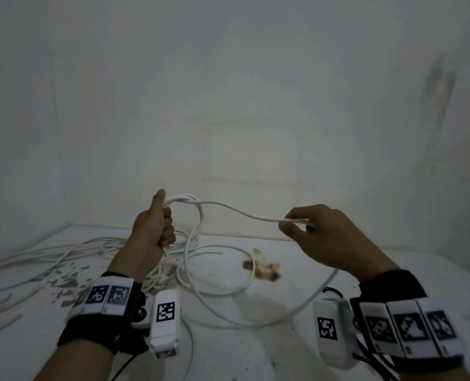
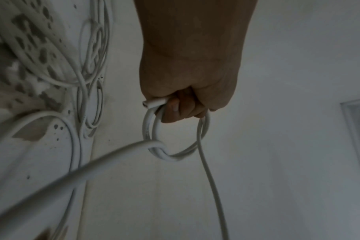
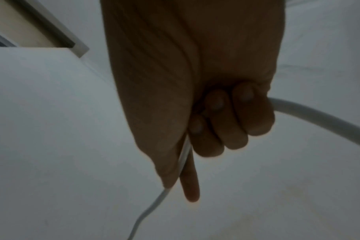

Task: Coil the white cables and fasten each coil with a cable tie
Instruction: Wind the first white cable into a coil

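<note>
Above the table [image 1: 297, 273], left hand [image 1: 151, 229] clenches the cable's coil [image 1: 192, 215]; right hand [image 1: 319, 232] pinches its free run.

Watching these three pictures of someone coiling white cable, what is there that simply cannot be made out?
- Loops in the coil: the left hand closes over its top, so they cannot be counted in the head or left wrist view.
- Cable ties: none can be made out among the loose cables on the table; too dim.
- Far end of the cable held by the right hand: it runs off the right wrist view's edge.
</note>
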Demonstrator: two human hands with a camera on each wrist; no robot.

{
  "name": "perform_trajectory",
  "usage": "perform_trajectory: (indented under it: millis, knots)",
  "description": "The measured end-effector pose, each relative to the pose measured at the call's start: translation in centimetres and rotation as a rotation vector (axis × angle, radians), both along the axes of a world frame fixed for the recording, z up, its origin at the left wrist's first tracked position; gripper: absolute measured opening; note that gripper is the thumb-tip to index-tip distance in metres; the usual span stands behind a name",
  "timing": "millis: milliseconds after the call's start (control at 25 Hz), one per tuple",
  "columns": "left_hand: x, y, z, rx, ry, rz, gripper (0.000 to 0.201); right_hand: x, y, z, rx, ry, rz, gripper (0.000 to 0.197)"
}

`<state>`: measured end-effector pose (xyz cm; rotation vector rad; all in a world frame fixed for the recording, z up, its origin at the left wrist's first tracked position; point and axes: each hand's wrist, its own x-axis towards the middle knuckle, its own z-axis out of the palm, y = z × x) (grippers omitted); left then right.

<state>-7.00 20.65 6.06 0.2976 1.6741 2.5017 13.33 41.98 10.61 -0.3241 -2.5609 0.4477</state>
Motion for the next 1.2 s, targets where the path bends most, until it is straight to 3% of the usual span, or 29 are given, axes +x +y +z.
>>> perform_trajectory:
  millis: [200,360,480,560,600,680,760,840,960,1200]
  knots:
    - [0.2,-0.8,1.3,-0.027,0.038,0.031,0.048,-2.1,-1.2,-2.3,0.194,-0.164,-0.171,0.034]
    - [-0.5,-2.8,2.0,-0.39,0.208,0.238,0.047,-2.9,-1.4,-2.7,0.137,-0.084,-0.296,0.035]
    - [-0.4,-3.2,1.7,-0.656,0.383,0.353,0.058,-3.1,-2.2,-2.7,0.188,-0.009,-0.328,0.034]
    - [-0.3,-2.9,1.6,-0.737,0.454,0.383,0.06,-2.9,-2.6,-2.5,0.185,0.09,-0.335,0.034]
    - [-0.4,-2.8,1.6,-0.678,0.417,0.357,0.058,-2.7,-2.7,-2.3,0.185,0.131,-0.34,0.033]
    - [-0.6,-2.6,1.9,-0.356,0.231,0.185,0.053,-2.5,-3.1,-2.0,0.214,0.14,-0.335,0.03]
    - [-0.7,-2.3,2.2,0.007,0.055,-0.061,0.05,-2.3,-3.6,-1.9,0.251,0.037,-0.277,0.028]
    - [-0.5,-1.7,2.5,0.216,-0.036,-0.226,0.047,-2.0,-4.5,-1.9,0.254,-0.136,-0.147,0.026]
    - [0.2,0.0,2.7,0.366,-0.075,-0.3,0.044,-1.5,-6.1,-1.8,0.273,-0.323,0.055,0.023]
    - [2.1,2.7,2.8,0.38,-0.069,-0.319,0.044,-0.9,-8.8,-1.7,0.375,-0.293,0.17,0.018]
